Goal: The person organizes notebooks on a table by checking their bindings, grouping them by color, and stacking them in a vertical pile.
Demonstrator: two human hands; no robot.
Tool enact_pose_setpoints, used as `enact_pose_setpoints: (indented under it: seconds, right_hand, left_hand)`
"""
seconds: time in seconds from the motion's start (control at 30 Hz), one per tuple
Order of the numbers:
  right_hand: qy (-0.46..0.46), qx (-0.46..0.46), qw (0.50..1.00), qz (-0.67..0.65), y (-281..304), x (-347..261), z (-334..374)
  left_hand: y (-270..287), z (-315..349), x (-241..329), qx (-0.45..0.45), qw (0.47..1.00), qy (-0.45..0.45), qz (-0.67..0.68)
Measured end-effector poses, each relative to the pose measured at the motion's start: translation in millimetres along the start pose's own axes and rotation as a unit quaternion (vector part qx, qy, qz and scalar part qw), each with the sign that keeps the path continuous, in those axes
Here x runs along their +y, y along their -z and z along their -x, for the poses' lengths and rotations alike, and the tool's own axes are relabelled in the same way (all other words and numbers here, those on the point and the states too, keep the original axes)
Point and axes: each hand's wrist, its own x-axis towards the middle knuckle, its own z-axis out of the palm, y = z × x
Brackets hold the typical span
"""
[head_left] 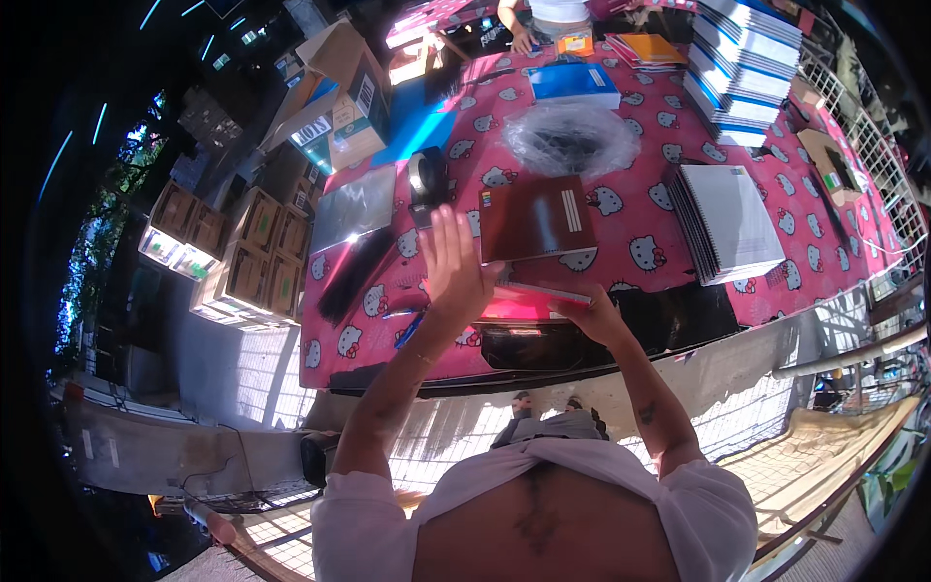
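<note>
My right hand (593, 316) grips the right end of a pinkish-red notebook (524, 305), tilted so that mostly its narrow side shows. Upright at the notebook's left end is my left hand (454, 267), fingers stretched out, palm toward it; whether it touches is unclear. Just beyond lies a brown-covered notebook (529, 221), flat on the pink cat-patterned tablecloth (606, 199). A black tape dispenser (427, 179) stands beyond my left fingertips. Under the red notebook, at the table's near edge, is a dark glossy case or pouch (533, 349). Blue pens (407, 330) lie beside my left wrist.
Spiral notebooks (729, 223) are stacked at right, with a tall blue-and-white notebook stack (742, 73) behind. Crumpled clear plastic (570, 141) and a blue notebook pile (574, 85) sit farther back. An open carton (339, 102) stands far left. Across the table shows another person's hand (524, 42).
</note>
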Motion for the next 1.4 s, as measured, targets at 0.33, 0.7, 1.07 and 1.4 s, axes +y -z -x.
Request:
enact_pose_setpoints:
  seconds: [0.33, 0.7, 1.07, 1.4]
  right_hand:
    - [0.006, -0.002, 1.000, 0.002, 5.4, 2.4, -0.2]
    - [0.034, 0.007, 0.996, -0.078, -0.7, 8.1, -2.9]
    - [0.068, 0.040, 0.996, 0.039, 0.4, 13.7, 1.5]
    - [0.081, 0.066, 0.993, 0.059, -2.8, 10.3, 4.1]
  left_hand:
    - [-19.2, 81.1, 46.5, -0.082, 0.989, -0.077, 0.099]
    - [-17.1, 61.5, 70.8, -0.031, 0.993, -0.116, 0.018]
    - [7.8, -21.5, 81.5, 0.044, 0.997, -0.050, 0.034]
    - [14.5, 6.8, 107.8, -0.066, 0.993, -0.065, 0.076]
